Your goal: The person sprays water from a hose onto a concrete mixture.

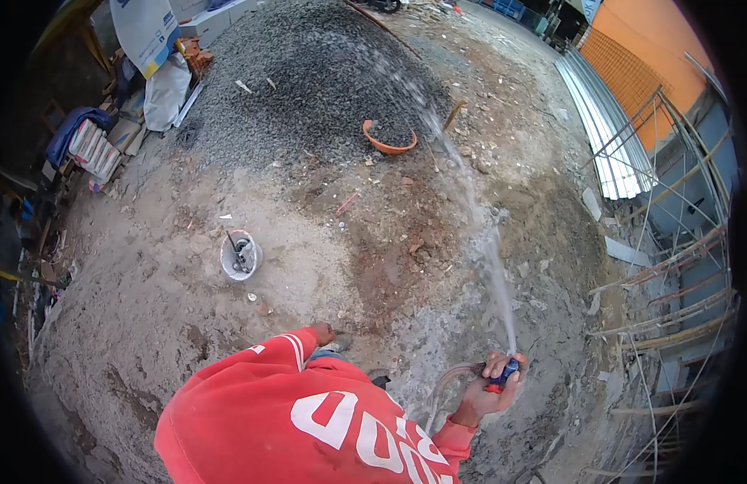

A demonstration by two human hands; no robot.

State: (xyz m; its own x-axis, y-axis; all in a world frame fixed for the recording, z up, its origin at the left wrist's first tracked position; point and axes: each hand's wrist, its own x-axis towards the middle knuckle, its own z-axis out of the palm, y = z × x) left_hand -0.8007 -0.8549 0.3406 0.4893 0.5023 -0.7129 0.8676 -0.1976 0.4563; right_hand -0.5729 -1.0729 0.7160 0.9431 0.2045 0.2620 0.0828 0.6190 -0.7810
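Red sleeve (456,440): pushed out to the wearer's right, wrist bare beyond the cuff.
Right hand (494,385): I see it wrapped around the nozzle, fingers curled over the body, held low and away from the torso.
Nozzle (503,375): blue with red parts, in the right hand, its mouth pointed forward across the ground.
Hose (448,385): pale, looping from behind the grip back toward the body.
Water jet (496,278): white and narrow at the mouth, breaking into a looser spray as it reaches the gravel heap (my wide lens bends everything near the rim).
Left hand (323,332): near the front of the body, partly behind its sleeve; I cannot tell whether it grips anything.
Bucket (241,256): whitish, upright ahead and to the left, grey-smeared, a dark handle standing inside.
Orange basin (387,148): at the near edge of the heap, tilted, some gravel in it.
Gravel heap (301,89): dark grey, broad, darker in the middle.
Metal sheets (603,121): corrugated and shiny, far right, beside an orange wall (648,48).
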